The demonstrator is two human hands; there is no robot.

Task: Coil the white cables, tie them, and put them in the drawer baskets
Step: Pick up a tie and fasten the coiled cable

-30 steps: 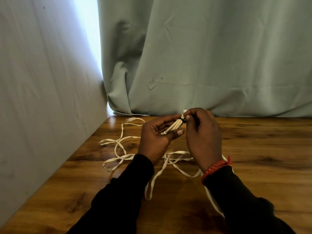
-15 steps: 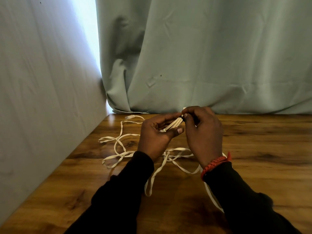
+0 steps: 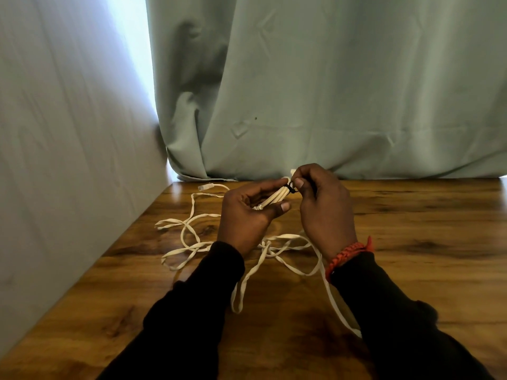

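Note:
A small folded bundle of white cable (image 3: pixel 275 198) is held above the wooden table, gripped in my left hand (image 3: pixel 247 215) between thumb and fingers. A thin black tie (image 3: pixel 291 187) wraps the bundle's far end, and my right hand (image 3: pixel 323 209) pinches it there with thumb and forefinger. A long flat white cable (image 3: pixel 192 245) lies loose and tangled on the table under and left of my hands, its clear plug (image 3: pixel 205 187) near the curtain. One strand runs under my right forearm toward me. No drawer baskets are in view.
The wooden table (image 3: pixel 425 242) reaches a grey-green curtain (image 3: pixel 329 91) at the back and a pale wall (image 3: pixel 68 146) along its left edge. I wear black sleeves and a red braided bracelet (image 3: pixel 348 255) on the right wrist.
Both hands stay together on the bundle and have shifted only slightly. My right fingers have worked at the black tie. The loose cable on the table has not moved.

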